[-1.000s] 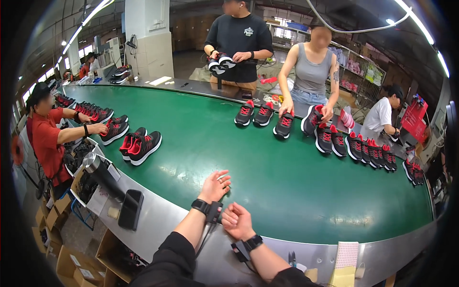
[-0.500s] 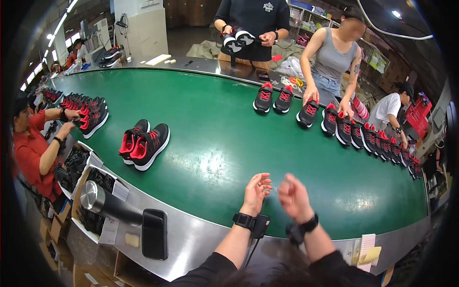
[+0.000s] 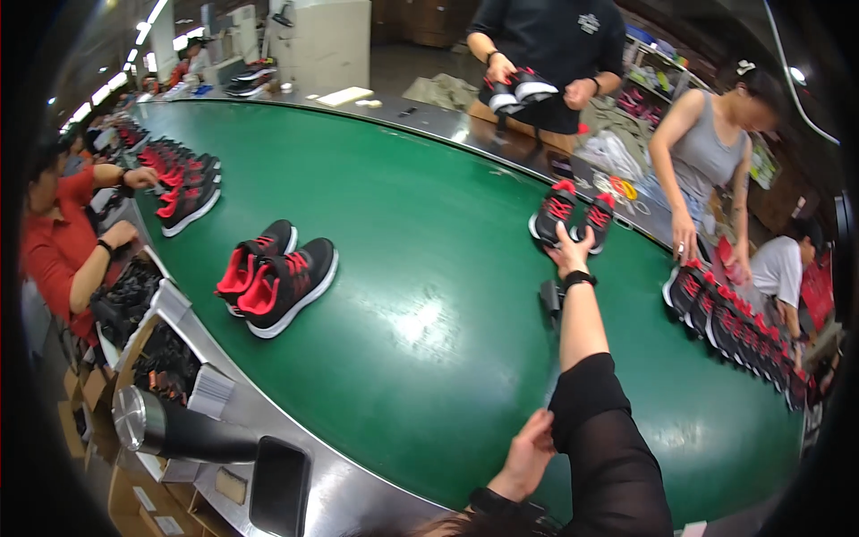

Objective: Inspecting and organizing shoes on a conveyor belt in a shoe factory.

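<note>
My right hand (image 3: 573, 254) reaches far across the green table, fingers spread over the near, toe ends of two black sneakers with red laces. Its thumb side touches the left sneaker (image 3: 552, 215), and its fingers are at the right sneaker (image 3: 598, 221). I cannot see any firm grip on either one. Back near my body, my left hand (image 3: 528, 455) is loosely curled with nothing in it. Its fingertips are close to my right sleeve (image 3: 586, 398); whether they touch is unclear. Another pair of black and red sneakers (image 3: 291, 285) stands to the left.
The green table (image 3: 394, 206) has a metal edge. Sneaker rows line its left (image 3: 190, 199) and right (image 3: 729, 324). A dark flask (image 3: 192, 430) and phone (image 3: 280, 488) lie at lower left. Co-workers stand around; one holds sneakers (image 3: 519, 89) across the table.
My right hand has gone forward from near my left hand to the two sneakers. The view has shifted. The co-worker in grey now has both hands at the right-hand row.
</note>
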`<act>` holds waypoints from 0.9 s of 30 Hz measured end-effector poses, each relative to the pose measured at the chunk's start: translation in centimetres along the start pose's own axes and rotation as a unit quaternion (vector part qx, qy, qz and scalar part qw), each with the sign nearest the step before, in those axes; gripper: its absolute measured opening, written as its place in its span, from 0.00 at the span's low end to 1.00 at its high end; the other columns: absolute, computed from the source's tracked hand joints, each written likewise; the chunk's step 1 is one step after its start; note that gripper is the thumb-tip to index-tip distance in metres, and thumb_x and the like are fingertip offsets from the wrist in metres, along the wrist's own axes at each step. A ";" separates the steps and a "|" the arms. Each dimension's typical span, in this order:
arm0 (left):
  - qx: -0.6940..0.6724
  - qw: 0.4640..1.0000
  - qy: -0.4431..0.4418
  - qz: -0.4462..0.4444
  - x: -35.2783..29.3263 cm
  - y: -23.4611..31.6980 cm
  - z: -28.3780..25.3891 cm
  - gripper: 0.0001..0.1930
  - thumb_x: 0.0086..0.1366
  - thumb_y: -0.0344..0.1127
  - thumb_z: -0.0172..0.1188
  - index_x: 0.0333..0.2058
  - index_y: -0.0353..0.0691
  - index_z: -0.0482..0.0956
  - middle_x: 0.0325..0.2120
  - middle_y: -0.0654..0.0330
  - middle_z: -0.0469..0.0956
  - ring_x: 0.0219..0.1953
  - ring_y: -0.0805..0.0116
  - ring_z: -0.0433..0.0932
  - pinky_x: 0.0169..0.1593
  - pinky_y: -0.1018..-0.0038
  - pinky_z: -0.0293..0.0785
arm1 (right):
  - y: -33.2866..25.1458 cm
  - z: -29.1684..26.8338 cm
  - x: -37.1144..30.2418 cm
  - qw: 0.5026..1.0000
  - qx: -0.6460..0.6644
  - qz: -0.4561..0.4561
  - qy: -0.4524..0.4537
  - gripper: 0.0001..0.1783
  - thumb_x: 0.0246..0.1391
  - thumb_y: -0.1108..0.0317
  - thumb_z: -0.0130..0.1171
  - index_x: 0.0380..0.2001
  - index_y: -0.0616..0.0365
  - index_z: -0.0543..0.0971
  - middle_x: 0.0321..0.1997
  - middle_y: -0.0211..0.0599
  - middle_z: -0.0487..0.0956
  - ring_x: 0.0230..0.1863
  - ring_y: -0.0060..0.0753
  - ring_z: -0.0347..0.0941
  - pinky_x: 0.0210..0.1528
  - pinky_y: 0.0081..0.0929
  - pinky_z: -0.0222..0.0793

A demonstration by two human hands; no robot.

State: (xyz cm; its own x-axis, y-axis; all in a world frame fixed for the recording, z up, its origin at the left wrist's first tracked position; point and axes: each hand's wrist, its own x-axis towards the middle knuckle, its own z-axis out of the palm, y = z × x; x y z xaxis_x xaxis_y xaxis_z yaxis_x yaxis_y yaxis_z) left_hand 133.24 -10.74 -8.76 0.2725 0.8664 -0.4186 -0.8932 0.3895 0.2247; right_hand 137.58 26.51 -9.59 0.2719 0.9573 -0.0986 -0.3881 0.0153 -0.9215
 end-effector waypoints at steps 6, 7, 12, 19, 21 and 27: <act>-0.012 0.998 -0.065 -0.002 0.8 -1.1 -0.7 0.11 0.65 0.42 0.48 0.44 0.48 0.70 0.29 0.73 0.69 0.30 0.81 0.67 0.36 0.78 0.62 | 0.4 -2.0 2.0 0.999 -0.045 0.004 0.014 0.41 0.40 0.70 0.67 0.55 0.38 0.56 0.45 0.34 0.71 0.40 0.32 0.70 0.33 0.37 0.73; 0.000 0.997 -0.076 0.015 1.0 -0.6 -1.2 0.12 0.65 0.42 0.48 0.44 0.46 0.70 0.30 0.71 0.70 0.31 0.79 0.69 0.37 0.78 0.63 | 0.3 -1.8 0.3 0.998 -0.054 0.026 -0.002 0.40 0.40 0.69 0.66 0.55 0.37 0.57 0.46 0.33 0.71 0.41 0.30 0.69 0.33 0.36 0.71; 0.058 0.995 -0.065 0.053 0.8 0.1 -2.4 0.15 0.65 0.41 0.46 0.44 0.37 0.71 0.32 0.61 0.73 0.34 0.69 0.74 0.39 0.73 0.69 | -3.0 -6.6 -9.1 0.977 -0.120 0.156 -0.078 0.36 0.40 0.66 0.63 0.54 0.37 0.61 0.44 0.28 0.68 0.21 0.30 0.68 0.11 0.14 0.55; 0.127 0.959 0.050 0.250 0.8 0.7 -0.8 0.10 0.64 0.39 0.50 0.36 0.38 0.72 0.29 0.62 0.73 0.33 0.74 0.73 0.32 0.78 0.68 | -15.7 -26.4 -24.5 0.866 -0.160 0.342 -0.327 0.27 0.50 0.80 0.55 0.53 0.47 0.66 0.30 0.26 0.71 0.17 0.14 0.61 0.20 0.13 0.56; 0.144 0.943 0.092 0.286 0.9 0.3 -0.5 0.10 0.64 0.39 0.51 0.35 0.38 0.72 0.30 0.63 0.73 0.33 0.75 0.72 0.31 0.79 0.68 | -19.4 -29.7 -27.5 0.878 -0.291 0.317 -0.208 0.21 0.52 0.77 0.54 0.49 0.49 0.68 0.34 0.28 0.74 0.26 0.14 0.70 0.22 0.11 0.55; 0.299 0.905 0.036 0.301 0.1 0.2 -0.3 0.17 0.62 0.43 0.54 0.48 0.45 0.71 0.40 0.60 0.71 0.40 0.72 0.72 0.38 0.75 0.72 | -17.4 -28.2 -30.4 0.725 -0.673 -0.093 -0.113 0.28 0.41 0.61 0.65 0.44 0.58 0.68 0.50 0.53 0.67 0.51 0.49 0.63 0.51 0.45 0.61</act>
State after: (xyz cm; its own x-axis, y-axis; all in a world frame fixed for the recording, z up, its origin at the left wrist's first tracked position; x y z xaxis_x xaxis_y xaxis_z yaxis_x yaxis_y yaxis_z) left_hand 132.99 -10.61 -9.02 -0.2419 0.9635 -0.1144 -0.5140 -0.0272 0.8574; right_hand 160.94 -10.99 -1.12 -0.0020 1.0000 -0.0021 0.8896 0.0008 -0.4568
